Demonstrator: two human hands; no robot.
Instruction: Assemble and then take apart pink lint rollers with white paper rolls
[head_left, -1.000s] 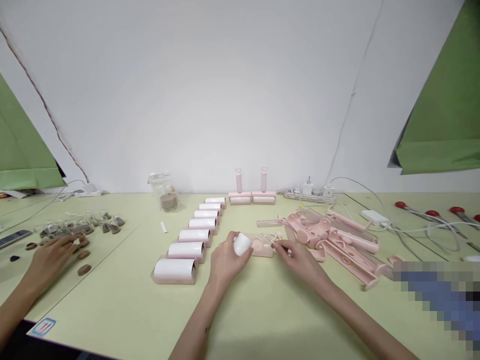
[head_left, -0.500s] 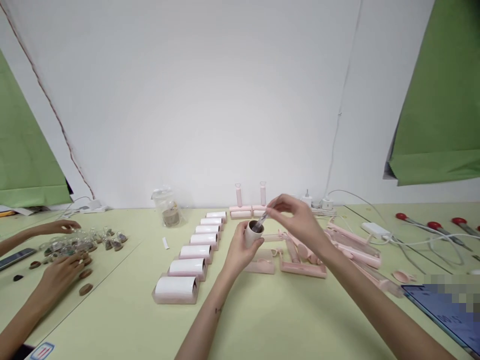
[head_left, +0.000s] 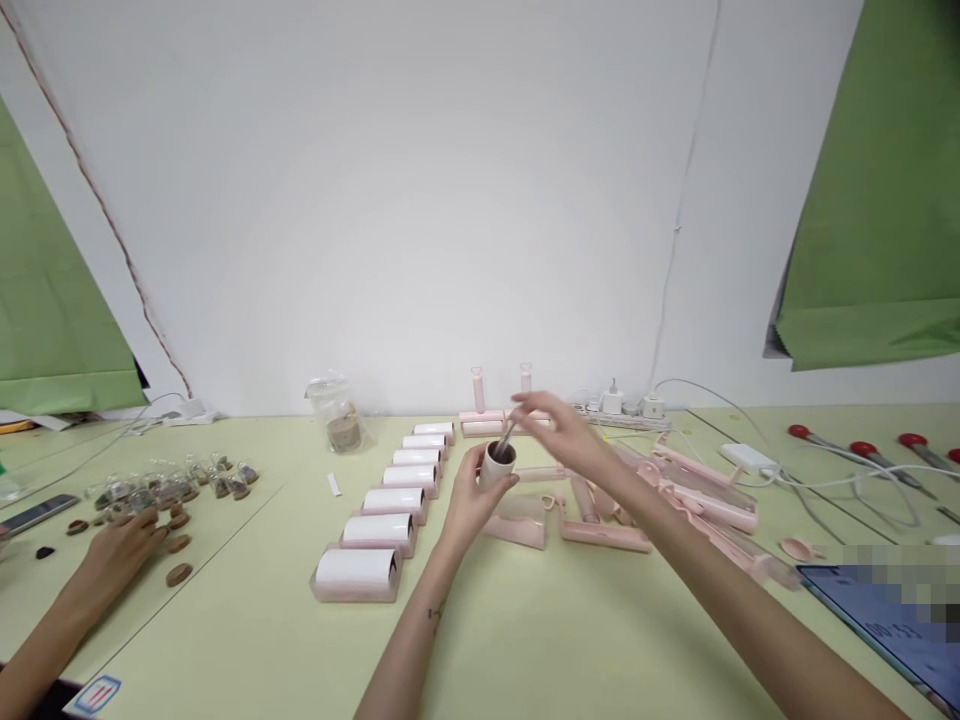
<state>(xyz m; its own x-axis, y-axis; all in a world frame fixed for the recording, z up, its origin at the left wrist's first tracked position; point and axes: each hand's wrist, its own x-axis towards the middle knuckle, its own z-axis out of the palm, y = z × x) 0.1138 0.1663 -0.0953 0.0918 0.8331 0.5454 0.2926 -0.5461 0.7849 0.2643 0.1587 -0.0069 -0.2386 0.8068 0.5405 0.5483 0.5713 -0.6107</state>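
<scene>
My left hand [head_left: 472,495] is wrapped round a short white paper roll [head_left: 487,472] with a brown core, tilted so its open end faces up. Pinched in the fingers of my right hand [head_left: 553,430] is a thin, shiny, clear-looking strip [head_left: 506,440], its lower end inside the roll's core. I cannot make out exactly what the strip is. Left of my hands runs a row of white rolls in pink holders [head_left: 356,575]. Pink roller parts [head_left: 606,536] lie in a heap under and beside my right forearm.
Two pink handles [head_left: 478,390] stand upright near the wall. A plastic bag [head_left: 337,420] sits at the back left. At far left, a co-worker's hand [head_left: 124,545] is among small glass domes. Cables, a phone [head_left: 877,630] and red-handled tools [head_left: 862,452] lie to the right.
My right hand has moved slightly left and the strip now stands steeper in the roll's core. My left hand still holds the roll, shifted a little left. One co-worker hand has withdrawn leftward.
</scene>
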